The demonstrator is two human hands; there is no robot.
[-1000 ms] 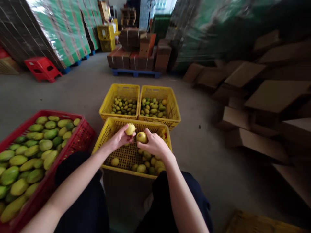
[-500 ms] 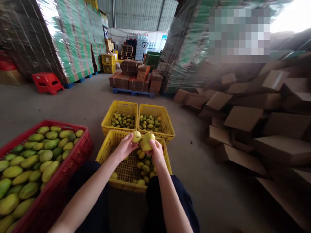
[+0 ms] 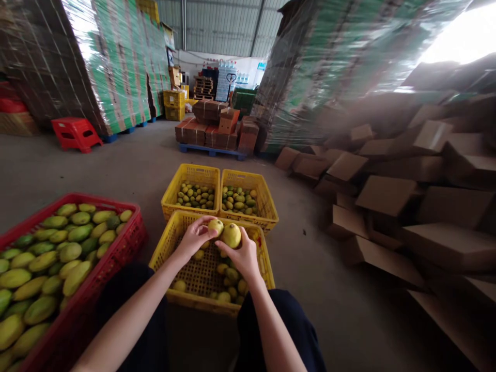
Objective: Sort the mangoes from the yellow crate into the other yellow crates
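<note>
Holding a yellow fruit over the near yellow crate, the right hand grips it from below, long side lying left to right. Just left, the left hand pinches a smaller fruit, touching the first.
</note>
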